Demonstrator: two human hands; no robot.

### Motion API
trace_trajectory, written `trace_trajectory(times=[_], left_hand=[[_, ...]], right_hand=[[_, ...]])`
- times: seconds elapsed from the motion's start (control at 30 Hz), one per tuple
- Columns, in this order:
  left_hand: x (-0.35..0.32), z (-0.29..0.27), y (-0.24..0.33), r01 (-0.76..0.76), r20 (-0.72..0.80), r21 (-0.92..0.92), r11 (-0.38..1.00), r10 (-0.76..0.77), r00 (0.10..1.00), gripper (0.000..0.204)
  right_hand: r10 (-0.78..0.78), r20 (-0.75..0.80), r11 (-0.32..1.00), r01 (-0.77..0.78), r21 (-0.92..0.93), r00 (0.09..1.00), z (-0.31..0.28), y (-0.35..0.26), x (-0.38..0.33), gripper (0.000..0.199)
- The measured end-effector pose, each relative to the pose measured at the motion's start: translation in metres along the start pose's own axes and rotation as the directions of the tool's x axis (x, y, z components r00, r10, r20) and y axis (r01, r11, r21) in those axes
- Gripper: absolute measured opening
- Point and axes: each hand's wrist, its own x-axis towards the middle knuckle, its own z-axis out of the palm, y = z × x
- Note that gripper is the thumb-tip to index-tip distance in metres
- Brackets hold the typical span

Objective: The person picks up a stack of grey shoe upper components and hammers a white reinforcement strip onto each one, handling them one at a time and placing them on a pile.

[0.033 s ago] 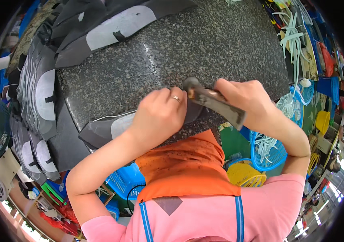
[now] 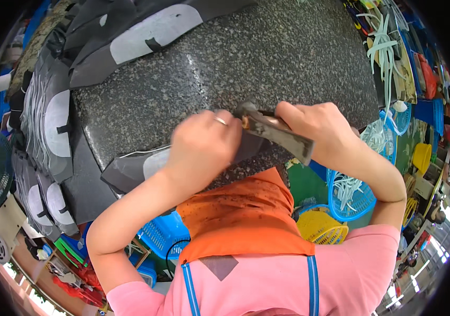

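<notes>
- Left hand [image 2: 204,145]: lies over the grey piece [image 2: 127,173], fingers curled inward, a ring [image 2: 221,120] on one of them. Motion blurs the fingertips; whether they pinch the piece or only press on it cannot be told.
- Right hand [image 2: 322,126]: closed around the hammer [image 2: 284,138], to the right of the left hand and well clear of the piece's left end.
- Piece: on the tabletop [image 2: 288,58], along the edge nearest the body; its middle is hidden by the left hand. A white patch [image 2: 155,164] shows just left of that hand.
- Key relation: the piece's long axis runs left to right, its right end slightly farther from the body. The hammer head slants across this line, its rounded end far and left, just beside the left fingertips, its flat end near and right. The left hand is the nearer to the piece; contact between hammer and piece cannot be judged.
- Surroundings: similar pieces lie in a stack [image 2: 51,124] at the left and in a pile [image 2: 156,34] at the far left; a blue basket [image 2: 363,204] of pale strips stands at the right.
</notes>
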Motion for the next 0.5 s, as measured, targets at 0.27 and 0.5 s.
trace_trajectory(times=[0.27, 0.5], left_hand=[[-0.017, -0.004, 0.003, 0.026, -0.045, 0.074, 0.997, -0.023, 0.999, 0.021], [-0.037, -0.006, 0.006, 0.083, -0.080, -0.025, 0.996, -0.084, 0.993, 0.009]], right_hand=[[-0.053, -0.071, 0.996, 0.058, 0.066, 0.996, 0.002, -0.009, 0.011, 0.025], [-0.070, -0.071, 0.996, 0.073, 0.051, 0.995, 0.001, -0.024, 0.015, 0.028]])
